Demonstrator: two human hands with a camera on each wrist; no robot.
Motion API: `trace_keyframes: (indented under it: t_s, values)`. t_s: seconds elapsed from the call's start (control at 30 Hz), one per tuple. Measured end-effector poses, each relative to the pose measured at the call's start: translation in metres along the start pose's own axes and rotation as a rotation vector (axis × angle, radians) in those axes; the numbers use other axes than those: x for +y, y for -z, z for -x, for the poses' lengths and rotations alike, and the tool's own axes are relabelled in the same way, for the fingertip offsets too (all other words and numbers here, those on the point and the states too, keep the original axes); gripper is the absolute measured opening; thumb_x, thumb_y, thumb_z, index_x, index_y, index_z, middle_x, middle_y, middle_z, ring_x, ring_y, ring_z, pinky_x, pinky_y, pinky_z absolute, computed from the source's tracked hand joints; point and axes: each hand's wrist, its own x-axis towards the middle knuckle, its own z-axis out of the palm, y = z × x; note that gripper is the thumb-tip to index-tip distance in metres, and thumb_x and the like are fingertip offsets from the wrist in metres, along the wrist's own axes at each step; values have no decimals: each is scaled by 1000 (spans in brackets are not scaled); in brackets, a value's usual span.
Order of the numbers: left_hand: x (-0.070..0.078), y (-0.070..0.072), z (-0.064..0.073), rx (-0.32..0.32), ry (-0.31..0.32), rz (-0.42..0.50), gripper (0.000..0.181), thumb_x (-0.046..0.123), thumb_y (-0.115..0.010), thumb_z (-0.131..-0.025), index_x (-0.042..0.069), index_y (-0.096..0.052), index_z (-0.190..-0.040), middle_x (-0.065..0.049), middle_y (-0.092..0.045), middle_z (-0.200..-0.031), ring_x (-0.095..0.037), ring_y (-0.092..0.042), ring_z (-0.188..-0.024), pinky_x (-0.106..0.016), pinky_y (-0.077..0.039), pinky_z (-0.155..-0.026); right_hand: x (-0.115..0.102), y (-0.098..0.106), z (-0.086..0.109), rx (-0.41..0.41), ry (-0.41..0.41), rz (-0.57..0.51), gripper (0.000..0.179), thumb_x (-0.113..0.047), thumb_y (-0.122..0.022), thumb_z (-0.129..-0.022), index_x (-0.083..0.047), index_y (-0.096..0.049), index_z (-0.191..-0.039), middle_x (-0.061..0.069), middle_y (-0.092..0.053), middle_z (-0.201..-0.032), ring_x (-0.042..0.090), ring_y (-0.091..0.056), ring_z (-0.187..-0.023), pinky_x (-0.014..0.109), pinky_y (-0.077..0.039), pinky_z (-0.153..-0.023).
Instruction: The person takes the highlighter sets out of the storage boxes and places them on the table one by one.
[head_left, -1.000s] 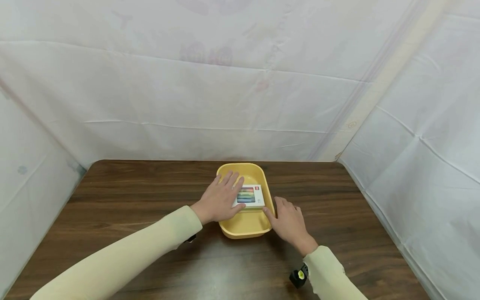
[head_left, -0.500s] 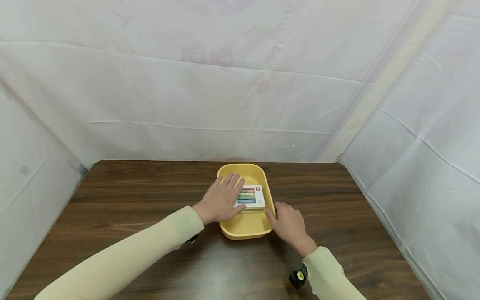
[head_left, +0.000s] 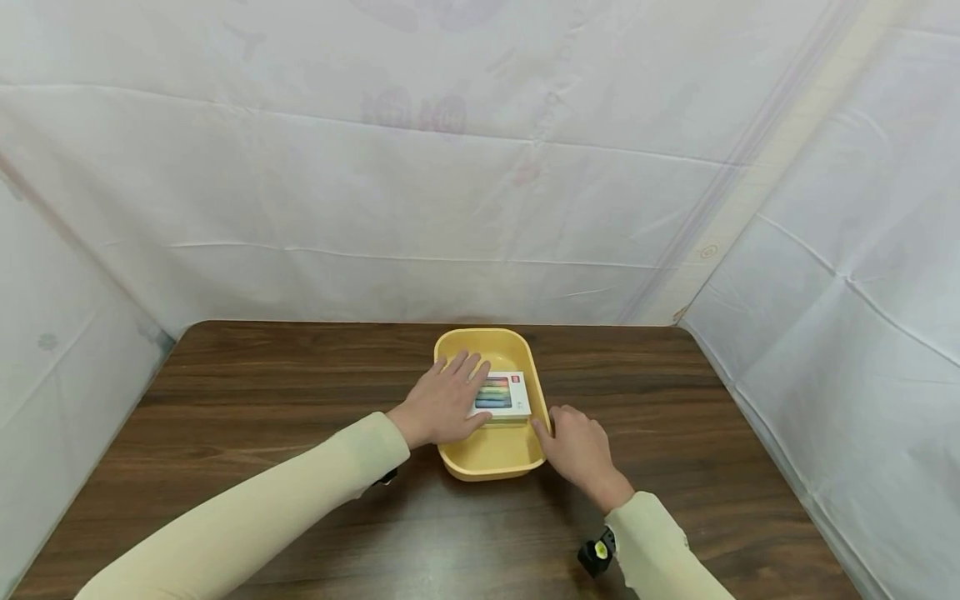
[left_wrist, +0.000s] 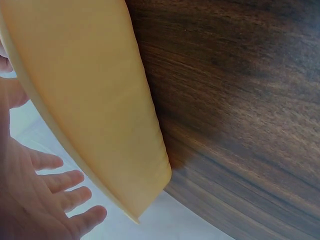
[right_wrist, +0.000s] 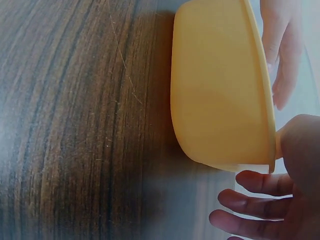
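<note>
A yellow plastic bin [head_left: 491, 457] stands on the table. Inside it lies a white box [head_left: 519, 403] whose front shows a row of coloured sticks, perhaps markers. My left hand [head_left: 444, 402] reaches over the bin's left rim with fingers spread, covering the left part of the box; whether the palm touches the box cannot be seen. At the right rim, my right hand [head_left: 579, 450] grips the bin, thumb over the inside and fingers along the outer wall. The left wrist view shows the left fingers [left_wrist: 75, 197] spread above the rim.
The dark wooden table [head_left: 285, 367] extends around the bin on both sides. White cloth [head_left: 420, 200] hangs behind it and at left and right. A black camera [head_left: 596, 557] is strapped to the right wrist.
The right fingers have drawn in closer against the bin's outer side. My left hand, the bin and the box stay nearly in place.
</note>
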Motion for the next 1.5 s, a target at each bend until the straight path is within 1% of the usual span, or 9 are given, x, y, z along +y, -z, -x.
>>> trace_keyframes:
  t_s: [0.17, 0.63, 0.83, 0.93, 1.07, 1.33, 1.5]
  values:
    - [0, 0, -1, -16, -7, 8, 76, 55, -47, -95, 7, -31, -151, -14, -31, -156, -32, -28, -145, -50, -30, -115, -1, 0, -1, -22, -4, -12, 31, -35, -58, -95, -12, -59, -73, 0, -48, -64, 14, -44, -53, 27, -33, -49]
    - [-2, -2, -1, -46, 1, 9, 76, 55, -47, -95, 8, -29, -152, -14, -32, -156, -31, -30, -145, -48, -29, -116, -3, 0, -6, -46, 2, -17, 32, -34, -57, -95, -14, -59, -71, 0, -50, -64, 13, -45, -52, 27, -33, -47]
    - [-3, -4, -3, -43, -2, 20, 75, 54, -48, -95, 8, -30, -151, -14, -33, -155, -31, -31, -144, -48, -29, -115, -3, 0, -7, -89, -8, -55, 32, -33, -56, -95, -12, -59, -71, 0, -50, -60, 13, -46, -49, 27, -34, -46]
    - [-4, -5, -4, -39, -8, 17, 75, 54, -48, -95, 8, -31, -151, -13, -33, -155, -30, -32, -144, -47, -30, -115, -3, 1, -8, -107, -20, -76, 32, -32, -56, -95, -12, -60, -71, 0, -50, -57, 13, -46, -48, 27, -34, -45]
    - [-3, -6, -6, -38, -18, 12, 75, 55, -48, -94, 8, -31, -151, -13, -34, -155, -29, -34, -143, -47, -31, -115, -2, 1, -9, -109, -21, -89, 32, -31, -56, -95, -13, -60, -70, -1, -50, -55, 13, -45, -46, 27, -33, -44]
    - [-2, -7, -9, -40, -48, -17, 75, 55, -47, -95, 8, -30, -151, -13, -35, -154, -27, -35, -142, -45, -33, -114, -1, 3, -11, -140, -52, -95, 32, -33, -55, -96, -11, -62, -74, 0, -51, -57, 14, -46, -48, 27, -34, -44]
    - [-1, -7, -10, -49, -49, -31, 75, 55, -48, -95, 8, -31, -151, -12, -37, -153, -27, -36, -141, -45, -33, -113, -1, 3, -12, -151, -62, -97, 32, -33, -55, -96, -11, -62, -74, 1, -51, -57, 14, -47, -48, 27, -35, -44]
